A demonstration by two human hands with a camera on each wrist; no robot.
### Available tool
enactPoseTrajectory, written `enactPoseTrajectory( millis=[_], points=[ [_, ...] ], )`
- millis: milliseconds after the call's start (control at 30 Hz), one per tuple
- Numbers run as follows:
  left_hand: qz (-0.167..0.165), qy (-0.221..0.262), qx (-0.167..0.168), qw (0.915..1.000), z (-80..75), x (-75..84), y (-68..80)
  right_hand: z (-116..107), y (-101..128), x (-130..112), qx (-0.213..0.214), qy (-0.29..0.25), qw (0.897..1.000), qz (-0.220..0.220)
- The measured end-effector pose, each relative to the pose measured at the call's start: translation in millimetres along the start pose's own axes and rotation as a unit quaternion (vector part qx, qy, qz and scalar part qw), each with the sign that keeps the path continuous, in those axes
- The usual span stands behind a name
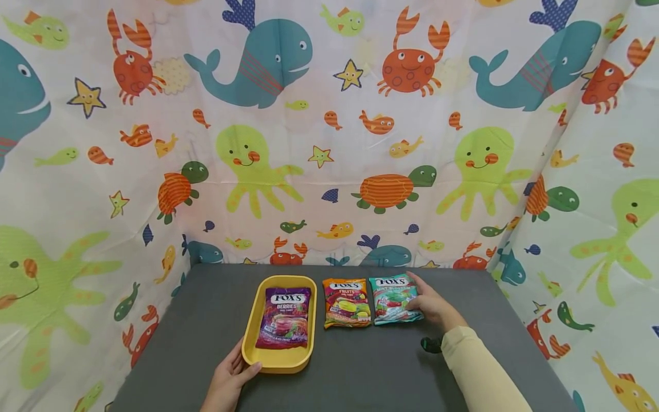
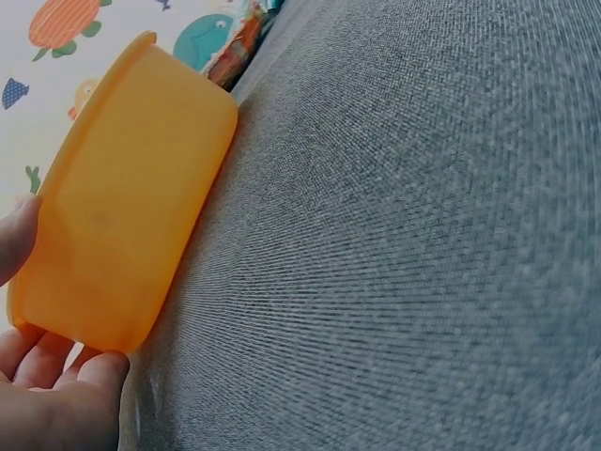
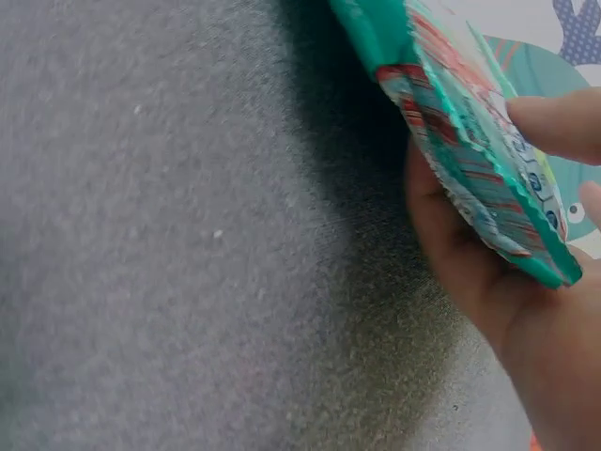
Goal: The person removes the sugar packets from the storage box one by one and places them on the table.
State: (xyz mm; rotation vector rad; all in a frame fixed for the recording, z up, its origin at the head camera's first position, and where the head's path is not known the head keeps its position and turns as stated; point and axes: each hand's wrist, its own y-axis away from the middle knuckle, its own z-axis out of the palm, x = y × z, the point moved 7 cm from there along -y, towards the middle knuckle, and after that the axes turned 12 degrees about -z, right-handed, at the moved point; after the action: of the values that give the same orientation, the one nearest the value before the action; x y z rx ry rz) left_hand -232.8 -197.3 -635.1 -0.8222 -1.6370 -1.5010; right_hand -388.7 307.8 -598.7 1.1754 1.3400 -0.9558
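Right hand (image 1: pixel 433 308) pinches teal packet (image 1: pixel 393 298); left hand (image 1: pixel 229 379) holds tray (image 1: pixel 251 332).

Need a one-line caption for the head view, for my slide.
Left hand holds a yellow tray containing a purple candy bag; right hand grips the teal bag.

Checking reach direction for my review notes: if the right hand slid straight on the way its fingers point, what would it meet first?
Probably the fruits candy bag, lying just left of the mint bag that the right hand grips.
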Motion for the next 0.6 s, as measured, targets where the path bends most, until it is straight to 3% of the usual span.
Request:
enactPoseTrajectory(
  millis=[300,433,600],
  points=[
    [0.009,-0.001,-0.012,0.9999,0.6,1.6,-1.8,-9,0,-2,0.040,0.054,0.998,-0.017],
    [0.004,-0.005,-0.005,1.0000,-1.1,-1.2,-3.1,-11,0,-4,0.037,0.085,0.995,-0.023],
    [0.003,-0.010,-0.004,0.9999,-0.6,-1.8,-2.9,-14,6,-6,0.039,0.086,0.995,-0.022]
  ],
)
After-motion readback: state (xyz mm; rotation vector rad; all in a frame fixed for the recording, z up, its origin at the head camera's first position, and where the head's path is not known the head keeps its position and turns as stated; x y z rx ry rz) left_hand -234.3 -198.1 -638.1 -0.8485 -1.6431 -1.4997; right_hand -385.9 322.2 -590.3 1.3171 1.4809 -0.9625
